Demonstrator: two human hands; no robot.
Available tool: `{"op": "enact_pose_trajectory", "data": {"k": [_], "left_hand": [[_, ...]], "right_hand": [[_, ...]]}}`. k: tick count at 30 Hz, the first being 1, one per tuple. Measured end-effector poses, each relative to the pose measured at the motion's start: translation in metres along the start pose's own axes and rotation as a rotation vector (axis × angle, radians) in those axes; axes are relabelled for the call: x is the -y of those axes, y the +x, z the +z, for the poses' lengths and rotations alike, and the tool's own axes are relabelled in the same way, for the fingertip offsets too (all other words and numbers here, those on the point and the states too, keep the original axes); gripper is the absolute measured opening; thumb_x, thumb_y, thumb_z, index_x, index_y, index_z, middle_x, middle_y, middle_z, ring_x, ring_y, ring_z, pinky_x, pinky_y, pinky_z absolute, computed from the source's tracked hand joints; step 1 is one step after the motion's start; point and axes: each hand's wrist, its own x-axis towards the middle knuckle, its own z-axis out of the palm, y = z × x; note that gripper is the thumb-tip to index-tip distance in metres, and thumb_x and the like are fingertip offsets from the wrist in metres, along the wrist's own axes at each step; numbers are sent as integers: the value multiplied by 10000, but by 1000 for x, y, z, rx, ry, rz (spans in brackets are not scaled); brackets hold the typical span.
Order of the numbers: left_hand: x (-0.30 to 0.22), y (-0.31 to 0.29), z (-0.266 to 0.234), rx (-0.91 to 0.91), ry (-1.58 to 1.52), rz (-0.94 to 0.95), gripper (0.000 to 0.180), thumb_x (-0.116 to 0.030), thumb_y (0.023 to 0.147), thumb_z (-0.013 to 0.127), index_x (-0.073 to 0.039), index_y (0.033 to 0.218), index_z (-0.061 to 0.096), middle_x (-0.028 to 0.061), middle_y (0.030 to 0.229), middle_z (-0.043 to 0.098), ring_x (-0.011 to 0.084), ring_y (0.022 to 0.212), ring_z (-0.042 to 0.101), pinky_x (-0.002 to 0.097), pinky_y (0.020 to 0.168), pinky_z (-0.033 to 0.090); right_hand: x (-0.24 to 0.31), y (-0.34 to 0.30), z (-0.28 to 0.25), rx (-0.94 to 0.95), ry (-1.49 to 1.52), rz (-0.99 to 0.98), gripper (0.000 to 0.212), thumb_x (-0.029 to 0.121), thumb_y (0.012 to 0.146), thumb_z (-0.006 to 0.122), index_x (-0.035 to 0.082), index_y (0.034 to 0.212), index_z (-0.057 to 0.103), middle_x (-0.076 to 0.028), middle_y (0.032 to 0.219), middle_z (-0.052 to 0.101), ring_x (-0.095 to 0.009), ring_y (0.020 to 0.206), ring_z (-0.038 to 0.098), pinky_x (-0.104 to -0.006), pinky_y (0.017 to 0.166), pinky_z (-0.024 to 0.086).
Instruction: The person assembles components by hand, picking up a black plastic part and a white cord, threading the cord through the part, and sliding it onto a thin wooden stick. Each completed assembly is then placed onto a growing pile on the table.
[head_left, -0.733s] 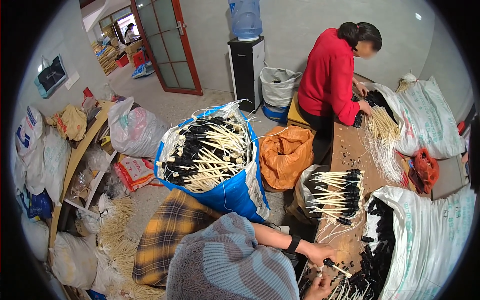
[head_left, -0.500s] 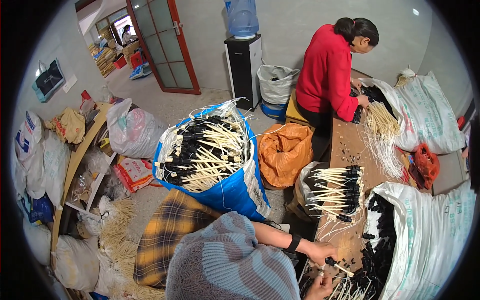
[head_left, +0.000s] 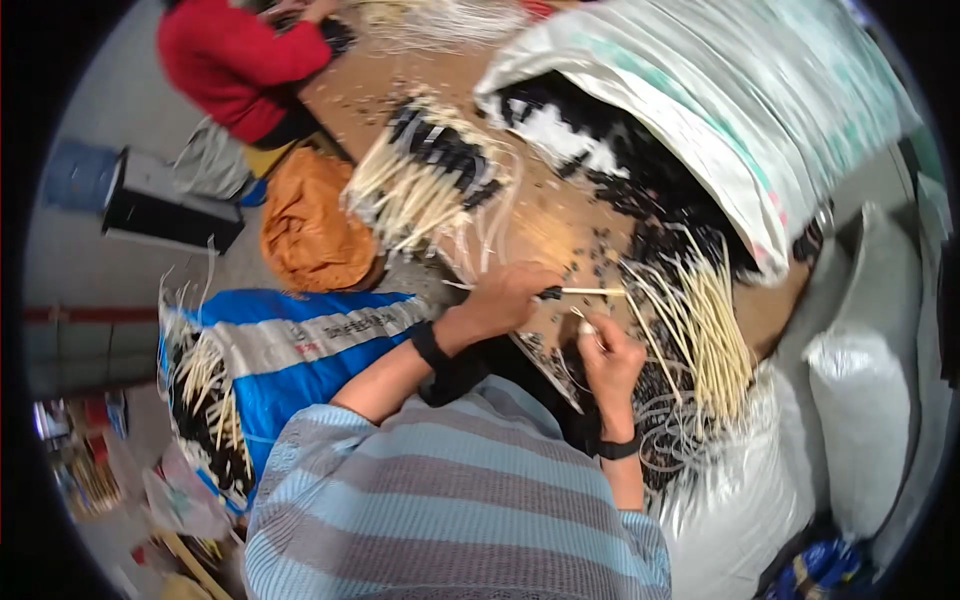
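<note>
Near the table edge, my left hand is closed around a small black connector with a thin cream tube sticking out to the right. Just below and to the right, my right hand has its fingers pinched together on a thin white wire, whose end shows above the thumb. The hands are close but apart. Beyond my right hand lies a bundle of cream tubes with white wires. A row of finished-looking black connectors with cream tubes lies farther up the table.
A white woven sack spills black parts onto the wooden table. An orange bag and a blue sack of connectors stand left. A co-worker in a red sleeve sits at the far left. Grey-white sacks stand right.
My view has swung right and down toward the table, so the scene appears turned. Both hands stay at the table's edge, the left still on a black connector with a cream tube.
</note>
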Motion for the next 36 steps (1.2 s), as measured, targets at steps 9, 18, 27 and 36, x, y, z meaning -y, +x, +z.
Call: {"op": "enact_pose_trajectory", "data": {"k": [9,18,27,36], "left_hand": [[-12,17,12,254,24,-48,422,21,657,579,-49,1072,616,148,984,628,359,983,577,434,833,470],[-8,14,24,235,49,53,390,25,688,549,-65,1058,629,135,999,652,347,951,609,444,814,483],[-16,33,12,499,-47,28,570,36,673,585,-86,1227,528,141,1003,649,357,984,602,417,820,474],[-20,35,11,164,-153,146,287,24,635,651,-64,909,654,51,859,651,240,809,598,325,741,463]], "right_hand": [[-18,-11,-1,-30,-44,80,158,35,738,651,32,885,709,-62,501,485,-127,442,473,-270,455,383],[-9,-5,2,46,-6,216,98,78,817,650,40,902,682,-117,576,563,-187,485,565,-316,478,428],[-10,-10,5,68,8,85,205,41,867,562,30,1060,631,-182,849,665,-327,727,666,-363,640,514],[-4,-8,2,59,-110,49,173,55,863,603,43,1030,644,-166,803,666,-301,673,659,-353,594,507]]}}
